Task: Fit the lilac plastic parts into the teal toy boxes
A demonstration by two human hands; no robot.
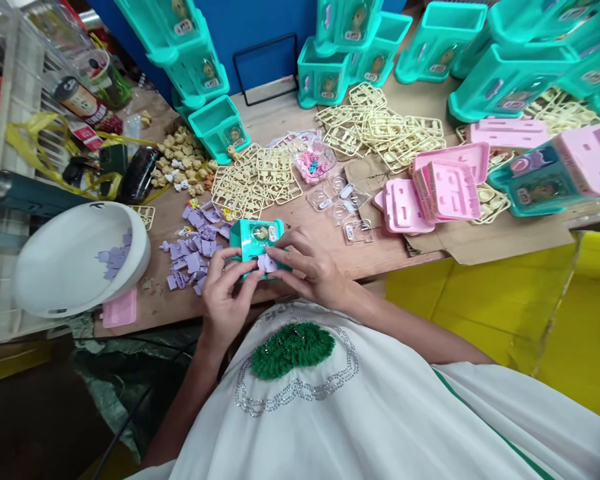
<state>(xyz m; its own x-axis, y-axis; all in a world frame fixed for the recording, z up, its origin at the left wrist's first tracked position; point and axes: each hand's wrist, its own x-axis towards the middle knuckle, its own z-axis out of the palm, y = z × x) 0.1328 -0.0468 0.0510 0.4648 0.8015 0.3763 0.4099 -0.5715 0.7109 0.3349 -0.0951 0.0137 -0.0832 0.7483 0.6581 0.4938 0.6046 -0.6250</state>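
A small teal plastic box [249, 241] lies on its side at the table's front edge, between my hands. On its upper face sits a clear window with a small tan figure and a sticker. My left hand [229, 288] closes round the box's left side, thumb near its lower edge. With the fingers of my right hand [314, 265] I press a light purple plastic piece [267, 263] against the box's face. To the left of my hands lies a loose heap of purple plastic pieces [196, 257].
Cream part frames [257, 175] lie behind the box, near clear plastic covers [340, 200]. Teal boxes [219, 130] are stacked along the back. Pink lids [447, 190] lie to the right. A white bowl [55, 267] stands at left, beside a dark bottle [30, 193].
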